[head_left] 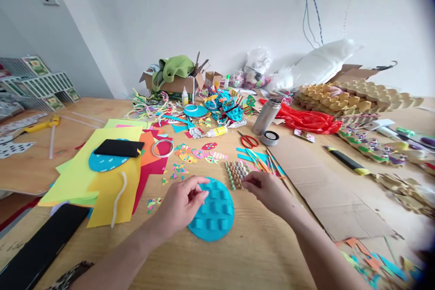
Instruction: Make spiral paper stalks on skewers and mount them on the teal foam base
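A round blue paper disc [212, 224] lies on the table in front of me, with rows of raised blue tabs on it. My left hand [181, 204] hovers at the disc's upper left edge; thumb and index finger are apart, with nothing visible between them. Just beyond the disc sits a small block of green, brown and grey bead-like pieces [235, 173] set in rows. At its right edge is my right hand [267, 188], fingers closed in a pinch. Whatever those fingertips hold, if anything, is too small to tell.
Paper fish cutouts [204, 153] and colored scraps lie beyond the disc. Red scissors [248, 140], a tape roll [270, 137] and a metal flask [267, 117] stand farther back. Cardboard [326, 190] lies right; colored sheets [84, 167] and a black phone [118, 147] lie left.
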`<state>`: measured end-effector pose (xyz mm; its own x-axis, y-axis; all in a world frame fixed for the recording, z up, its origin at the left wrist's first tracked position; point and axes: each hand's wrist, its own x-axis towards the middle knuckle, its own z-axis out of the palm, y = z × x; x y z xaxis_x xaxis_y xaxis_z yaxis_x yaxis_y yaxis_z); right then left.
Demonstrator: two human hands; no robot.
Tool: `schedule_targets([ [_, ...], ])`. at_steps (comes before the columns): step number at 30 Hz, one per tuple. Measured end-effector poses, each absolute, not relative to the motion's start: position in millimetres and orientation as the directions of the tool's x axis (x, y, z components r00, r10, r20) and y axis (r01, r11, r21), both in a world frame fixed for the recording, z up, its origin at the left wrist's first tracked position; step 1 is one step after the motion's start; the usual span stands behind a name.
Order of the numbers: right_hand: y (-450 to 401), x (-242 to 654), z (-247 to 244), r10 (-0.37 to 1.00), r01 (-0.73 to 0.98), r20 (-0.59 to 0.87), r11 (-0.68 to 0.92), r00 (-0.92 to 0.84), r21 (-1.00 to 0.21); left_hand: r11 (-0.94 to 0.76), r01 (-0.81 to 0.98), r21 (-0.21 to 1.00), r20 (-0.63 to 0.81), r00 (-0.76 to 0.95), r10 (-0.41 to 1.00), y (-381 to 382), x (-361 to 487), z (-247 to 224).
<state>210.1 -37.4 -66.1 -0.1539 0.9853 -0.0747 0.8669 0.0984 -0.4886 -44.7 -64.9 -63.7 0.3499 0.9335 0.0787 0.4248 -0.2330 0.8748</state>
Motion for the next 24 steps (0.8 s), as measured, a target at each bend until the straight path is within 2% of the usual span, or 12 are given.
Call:
schedule_targets([
  [3, -28, 193, -75, 0.984, 0.935, -0.072, 0.132, -0.164, -0.329, -0.123, 0.358, 0.926, 0.011, 0.298, 0.954, -72, -44, -71],
  [7, -23, 178, -80, 0.989, 0.973, -0.064, 0.119, -0.134, -0.198, -0.016, 0.292, 0.956, -0.055, 0.233, 0.971, -78, -52, -79],
  [13, -23, 163, -86, 0.992, 0.991, -0.016, 0.126, -0.127, -0.039, 0.112, 0.174, 0.978, -0.152, 0.237, 0.96, -79, -55, -89],
  [19, -21, 159, -93, 0.994, 0.994, -0.018, 0.111, -0.11, 0.019, 0.135, 0.128, 0.983, -0.162, 0.225, 0.961, -76, -56, -91],
  [24, -32, 161, -84, 0.995, 0.996, 0.063, 0.08, -0.078, -0.041, 0.123, 0.108, 0.986, -0.144, 0.214, 0.966, -72, -54, -84],
])
